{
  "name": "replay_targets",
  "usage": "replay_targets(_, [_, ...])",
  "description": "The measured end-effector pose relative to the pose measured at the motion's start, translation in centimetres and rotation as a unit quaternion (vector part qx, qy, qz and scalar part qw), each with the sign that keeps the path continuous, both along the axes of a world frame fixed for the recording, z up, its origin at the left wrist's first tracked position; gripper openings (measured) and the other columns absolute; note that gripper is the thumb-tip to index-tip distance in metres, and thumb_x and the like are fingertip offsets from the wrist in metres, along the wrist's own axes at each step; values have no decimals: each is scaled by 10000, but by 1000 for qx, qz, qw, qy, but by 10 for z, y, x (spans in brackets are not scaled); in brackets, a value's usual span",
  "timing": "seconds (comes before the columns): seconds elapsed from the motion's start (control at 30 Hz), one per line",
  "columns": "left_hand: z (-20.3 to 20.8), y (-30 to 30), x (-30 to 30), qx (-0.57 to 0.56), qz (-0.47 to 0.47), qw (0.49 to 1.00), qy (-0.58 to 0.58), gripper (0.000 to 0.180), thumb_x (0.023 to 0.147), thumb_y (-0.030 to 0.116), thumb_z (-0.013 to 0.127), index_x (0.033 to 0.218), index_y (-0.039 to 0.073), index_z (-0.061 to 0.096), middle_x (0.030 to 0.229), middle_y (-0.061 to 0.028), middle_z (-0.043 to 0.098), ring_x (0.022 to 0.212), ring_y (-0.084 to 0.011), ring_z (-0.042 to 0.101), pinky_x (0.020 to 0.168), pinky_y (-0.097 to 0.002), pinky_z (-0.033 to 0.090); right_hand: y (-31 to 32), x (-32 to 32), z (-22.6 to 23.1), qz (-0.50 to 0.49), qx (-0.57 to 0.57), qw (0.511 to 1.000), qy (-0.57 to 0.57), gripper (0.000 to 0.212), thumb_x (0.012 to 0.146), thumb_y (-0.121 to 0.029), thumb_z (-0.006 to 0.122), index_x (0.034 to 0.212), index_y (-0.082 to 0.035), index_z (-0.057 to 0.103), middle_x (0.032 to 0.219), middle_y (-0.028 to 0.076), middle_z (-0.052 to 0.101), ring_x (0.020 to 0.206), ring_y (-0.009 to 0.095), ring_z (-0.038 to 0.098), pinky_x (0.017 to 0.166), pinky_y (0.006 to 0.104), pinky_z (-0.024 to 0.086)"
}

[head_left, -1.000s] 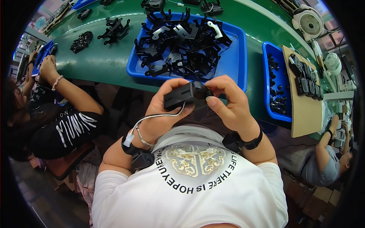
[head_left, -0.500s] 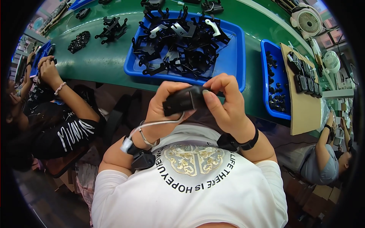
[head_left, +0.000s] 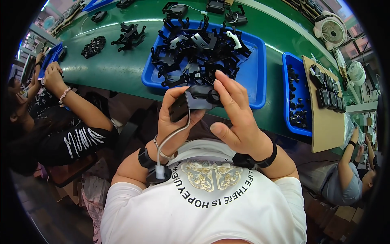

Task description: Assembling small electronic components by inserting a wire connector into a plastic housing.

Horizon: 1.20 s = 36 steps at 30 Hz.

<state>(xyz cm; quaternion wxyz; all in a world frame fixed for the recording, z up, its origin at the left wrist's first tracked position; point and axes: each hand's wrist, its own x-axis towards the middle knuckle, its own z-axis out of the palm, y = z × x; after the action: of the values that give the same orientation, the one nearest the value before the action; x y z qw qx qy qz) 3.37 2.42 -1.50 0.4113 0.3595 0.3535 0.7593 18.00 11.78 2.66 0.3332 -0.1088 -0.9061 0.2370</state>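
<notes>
Pale glare streaks the green workbench (head_left: 105, 67) at ten o'clock, the floor (head_left: 44, 205) dims at eight; edges bend into black.

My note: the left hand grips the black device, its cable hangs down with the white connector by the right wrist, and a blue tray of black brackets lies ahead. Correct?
One slip: the white connector hangs by the left wrist, not the right, as the head view shows. The rest stands: left hand gripping the black device, cable hanging down, blue tray of black brackets ahead.
</notes>
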Motion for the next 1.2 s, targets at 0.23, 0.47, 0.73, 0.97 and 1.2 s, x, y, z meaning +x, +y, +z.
replay_targets(0.23, [3,0,-7,6,30,998,-46,438,813,-81,602,1186,70,429,1078,-19,553,1005,-121,552,864,-273,481,-5,1,19,-24,26,999,29,614,889,-430,494,1286,35,438,1397,285,278,1279,389,287,1044,431,221])
replay_targets(0.47, [14,-1,-1,17,23,996,-84,411,828,-75,586,1177,65,422,1092,-49,568,983,-154,580,861,-307,505,-8,0,24,36,3,999,17,563,868,-390,527,1261,10,482,1415,278,255,1294,397,265,1053,436,202])
replay_targets(0.73, [18,-3,2,-14,39,998,-53,371,834,-11,615,1131,49,401,1048,-74,579,933,-168,604,824,-324,531,-4,2,25,89,-8,996,27,552,858,-361,547,1272,-4,478,1428,259,250,1322,387,236,1068,448,173])
replay_targets(0.97, [11,-2,-4,-19,68,997,-29,384,834,2,622,1121,37,368,1016,-66,577,921,-173,607,781,-330,549,-7,3,31,127,5,992,18,653,806,-393,632,1303,-24,426,1411,277,258,1281,436,262,1040,478,223])
replay_targets(1.2, [23,1,-5,-29,74,996,-46,387,829,-8,623,1110,39,360,1012,-70,575,926,-171,603,782,-329,548,5,1,25,86,11,996,33,766,830,-478,575,1360,16,328,1430,271,228,1320,410,230,1067,476,166])
